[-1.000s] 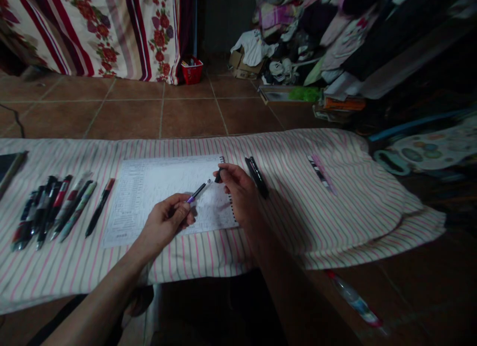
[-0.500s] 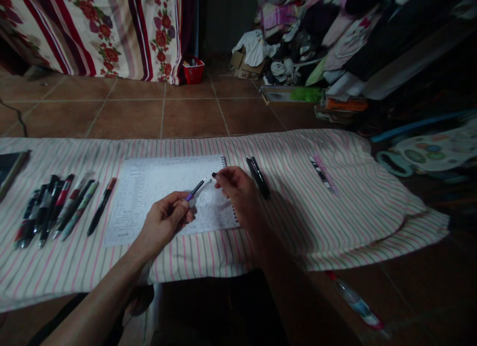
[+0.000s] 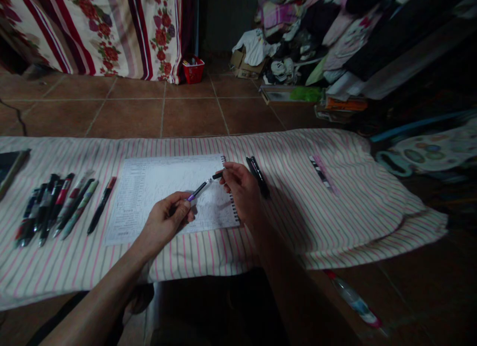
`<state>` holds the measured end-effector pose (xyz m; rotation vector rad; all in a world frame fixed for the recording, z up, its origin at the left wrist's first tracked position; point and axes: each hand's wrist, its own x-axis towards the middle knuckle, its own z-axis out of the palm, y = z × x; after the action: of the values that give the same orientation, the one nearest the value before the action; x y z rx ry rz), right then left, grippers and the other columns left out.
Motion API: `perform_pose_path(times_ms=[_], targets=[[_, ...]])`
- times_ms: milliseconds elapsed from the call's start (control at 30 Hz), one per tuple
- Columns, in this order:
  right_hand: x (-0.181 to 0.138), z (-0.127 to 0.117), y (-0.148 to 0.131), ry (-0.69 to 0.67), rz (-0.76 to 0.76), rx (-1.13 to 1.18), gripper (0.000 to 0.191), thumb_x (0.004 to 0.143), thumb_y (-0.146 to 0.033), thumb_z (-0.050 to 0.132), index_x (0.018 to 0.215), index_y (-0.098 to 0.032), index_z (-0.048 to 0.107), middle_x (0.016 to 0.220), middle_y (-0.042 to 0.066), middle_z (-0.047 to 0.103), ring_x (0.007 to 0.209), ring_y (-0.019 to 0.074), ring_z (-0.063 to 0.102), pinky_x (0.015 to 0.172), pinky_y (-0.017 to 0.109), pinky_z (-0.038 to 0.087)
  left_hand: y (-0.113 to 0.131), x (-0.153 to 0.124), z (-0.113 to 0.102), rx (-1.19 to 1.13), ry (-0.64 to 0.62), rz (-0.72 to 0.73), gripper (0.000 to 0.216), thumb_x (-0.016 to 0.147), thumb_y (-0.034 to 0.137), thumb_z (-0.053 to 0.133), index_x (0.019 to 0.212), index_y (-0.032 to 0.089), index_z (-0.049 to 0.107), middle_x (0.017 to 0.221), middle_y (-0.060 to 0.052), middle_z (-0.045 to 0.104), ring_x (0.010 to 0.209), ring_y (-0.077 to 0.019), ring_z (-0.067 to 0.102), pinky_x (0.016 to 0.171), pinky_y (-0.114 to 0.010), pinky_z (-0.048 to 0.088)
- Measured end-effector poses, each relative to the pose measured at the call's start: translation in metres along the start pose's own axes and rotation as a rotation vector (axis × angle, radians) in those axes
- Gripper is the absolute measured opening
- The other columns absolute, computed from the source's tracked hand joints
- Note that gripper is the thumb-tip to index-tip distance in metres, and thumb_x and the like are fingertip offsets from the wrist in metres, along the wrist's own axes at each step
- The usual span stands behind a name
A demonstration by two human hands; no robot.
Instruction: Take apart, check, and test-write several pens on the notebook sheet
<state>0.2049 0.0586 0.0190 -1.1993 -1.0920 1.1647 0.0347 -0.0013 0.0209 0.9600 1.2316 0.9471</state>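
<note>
My left hand [image 3: 169, 214] is closed around a pen [image 3: 197, 191] with a purple grip and dark barrel, its tip pointing up and to the right. My right hand [image 3: 240, 184] pinches a small black piece that looks like a pen cap [image 3: 217, 175], close to the pen's tip; whether the two touch I cannot tell. Both hands are above a spiral-bound pad [image 3: 167, 179] of printed or written paper. Just right of my right hand lies a black pen case or clip-like object [image 3: 258, 177].
A row of several pens [image 3: 55, 207] lies on the left of the striped cloth [image 3: 354, 207], with one black-and-orange pen [image 3: 101, 205] beside the pad. A pink strip with a patterned pen [image 3: 323, 174] lies to the right. On the floor are a plastic bottle [image 3: 354, 299] and a red basket [image 3: 193, 70].
The black cap has tilted and more of it shows from my right fingers. The pen's tip end has come nearer to it. My left hand has hardly moved.
</note>
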Motion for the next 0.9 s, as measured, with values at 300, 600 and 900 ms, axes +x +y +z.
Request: perform_pose_path(times_ms=[300,600,900], targets=[[-0.0024,0.0014,-0.0068,-0.01,0.016,-0.04,0.022,0.076,-0.036,0.059,0.087,-0.018,0.066,0.07,0.0,0.064,0.053,0.008,0.048,0.047,0.022,0.036,-0.0009,-0.0001,0.0005,0.032,-0.023,0.0,0.03,0.079,0.041,0.062,0.093,0.015,0.059,0.061,0.001,0.058,0.051,-0.0079,0.046,0.047,-0.02,0.031],[-0.0036,0.0016,-0.0038,0.008,0.027,-0.016,0.022,0.077,-0.034,0.058,0.089,-0.019,0.069,0.077,0.001,0.067,0.059,0.0086,0.053,0.05,0.021,0.039,-0.0053,0.0003,0.0015,0.049,-0.053,0.02,0.029,0.081,0.042,0.06,0.092,0.015,0.058,0.061,0.001,0.057,0.053,-0.0085,0.046,0.048,-0.021,0.031],[-0.0029,0.0013,-0.0032,-0.025,0.017,0.012,0.022,0.078,-0.032,0.058,0.09,-0.017,0.069,0.076,0.002,0.067,0.059,0.0076,0.053,0.049,0.019,0.039,-0.0084,0.001,0.0019,0.051,-0.065,0.004,0.032,0.081,0.044,0.059,0.095,0.015,0.057,0.061,0.001,0.057,0.054,-0.0085,0.045,0.049,-0.022,0.03]])
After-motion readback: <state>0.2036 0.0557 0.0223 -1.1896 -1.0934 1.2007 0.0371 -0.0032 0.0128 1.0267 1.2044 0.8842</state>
